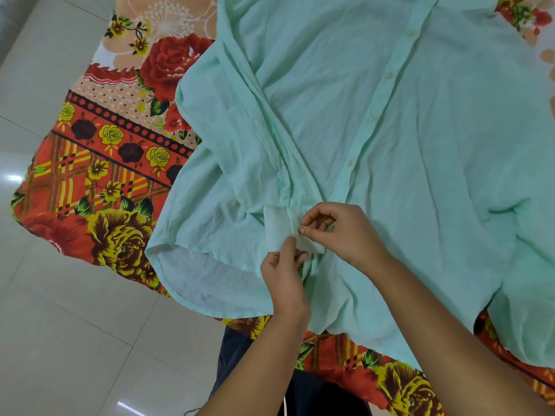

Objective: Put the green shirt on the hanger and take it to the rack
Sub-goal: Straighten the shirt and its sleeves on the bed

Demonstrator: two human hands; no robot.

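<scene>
Shirt (420,130) is flat on the sheet (105,175), hem end at us, placket (387,76) running away up-right, collar end far. Left hand (285,274) and right hand (339,232) both pinch a pale flap (277,229) at the near end. We see no hanger.

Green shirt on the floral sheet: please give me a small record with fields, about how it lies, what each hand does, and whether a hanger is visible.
shirt: green shirt lies spread on the floral sheet, button row facing up
left hand: left hand pinches the pale band at the near end of the button row
right hand: right hand pinches the same band
hanger: not in view
rack: not in view
floor: glossy pale tiles beside the sheet
</scene>
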